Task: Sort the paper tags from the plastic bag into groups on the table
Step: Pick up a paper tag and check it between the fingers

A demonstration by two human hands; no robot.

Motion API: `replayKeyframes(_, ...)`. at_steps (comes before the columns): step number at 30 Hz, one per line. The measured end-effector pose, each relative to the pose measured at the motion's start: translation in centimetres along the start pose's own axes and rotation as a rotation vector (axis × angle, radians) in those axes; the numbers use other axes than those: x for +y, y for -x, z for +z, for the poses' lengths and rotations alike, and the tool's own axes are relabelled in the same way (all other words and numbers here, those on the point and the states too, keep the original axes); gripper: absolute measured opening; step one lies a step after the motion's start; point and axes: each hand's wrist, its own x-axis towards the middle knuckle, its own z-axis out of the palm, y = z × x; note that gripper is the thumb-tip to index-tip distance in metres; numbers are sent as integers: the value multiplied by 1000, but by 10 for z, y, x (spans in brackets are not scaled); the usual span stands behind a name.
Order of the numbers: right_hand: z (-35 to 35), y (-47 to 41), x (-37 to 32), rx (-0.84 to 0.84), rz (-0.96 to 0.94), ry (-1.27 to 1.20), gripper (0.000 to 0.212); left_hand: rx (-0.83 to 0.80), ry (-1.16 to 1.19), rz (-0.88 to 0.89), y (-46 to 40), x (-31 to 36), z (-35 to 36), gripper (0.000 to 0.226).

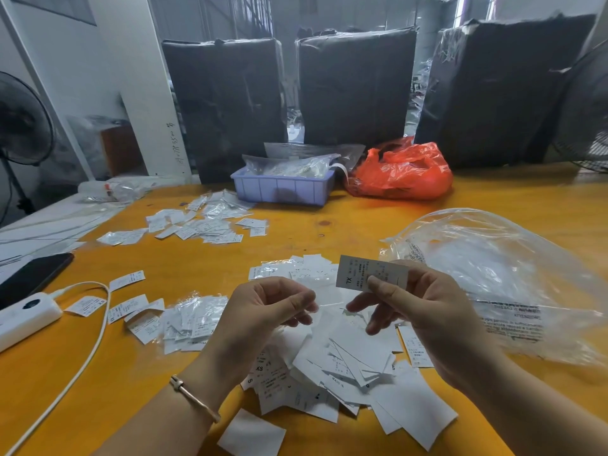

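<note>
A blank white slip (251,434) lay nearest the camera on the yellow table (329,222), just in front of the person's left forearm, which wore a thin bangle (194,398). Beyond it spread the loose pile of paper tags (332,366), unsorted and overlapping, directly beneath both hands. The left hand (263,311) hung over the pile with its fingers curled inward, thumb near the fingertips; whether it held anything could not be told. The right hand (418,307) pinched a single tag marked XL (365,273) between thumb and forefinger, raised above the pile. To the right lay the clear plastic bag (500,274), crumpled and open toward the hands. Sorted groups sat apart: a near-left group of bagged tags (187,319) beside a few single tags, a group (296,268) behind the hands, and a far group (204,222) further back on the left. At the left edge rested a white power strip (26,312) with its cable and a dark phone (31,274). At the back stood a pale blue tray (283,185), a red bag (401,171), and black wrapped bales (355,87).
</note>
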Motion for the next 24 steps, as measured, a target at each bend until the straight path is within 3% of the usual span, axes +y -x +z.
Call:
replayKeyframes(8, 0, 1, 1, -1, -38, 73, 15, -7, 38, -18, 0, 1, 0, 27)
replayKeyframes(24, 0, 1, 1, -63, 18, 15, 24, -42, 113, -55, 0, 2, 0, 22)
